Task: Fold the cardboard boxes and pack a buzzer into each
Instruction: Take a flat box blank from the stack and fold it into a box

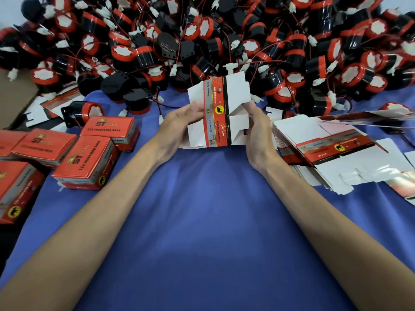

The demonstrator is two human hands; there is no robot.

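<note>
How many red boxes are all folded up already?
5 folded boxes, all on the left: back one, front one, middle one, edge one, nearest one. More may be out of view.

Bare left hand (179, 125) (right hand (258, 131) likewise)

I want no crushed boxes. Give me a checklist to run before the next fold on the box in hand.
1. Left hand and right hand both grip the box blank: ok.
2. Blank formed into a box: not ok, flaps splayed.
3. Buzzer pile close behind the blank: ok.
4. Bare blue cloth below the hands: ok.
5. Blank free of creases: cannot tell.
</note>
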